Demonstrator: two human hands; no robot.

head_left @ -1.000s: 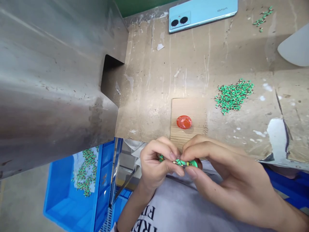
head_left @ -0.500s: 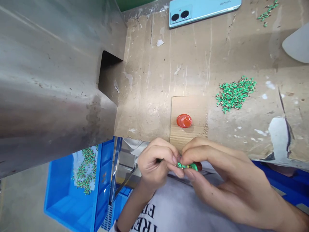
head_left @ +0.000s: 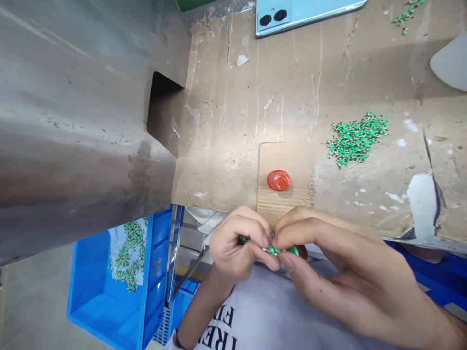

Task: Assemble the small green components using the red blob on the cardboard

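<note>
Green pieces (head_left: 272, 250) lower, between fingers (head_left: 292, 234)

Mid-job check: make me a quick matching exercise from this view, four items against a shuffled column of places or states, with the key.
1. Red dish-shaped piece
2. Phone
3. Large blue bin
4. Left hand

A. Beyond the worktop's edge, with loose green pieces inside
B. Pinching small green parts together with the right hand
C. On the lighter brown board
D. Light blue, camera lenses facing up

Pairs: 1-C, 2-D, 3-A, 4-B
</note>
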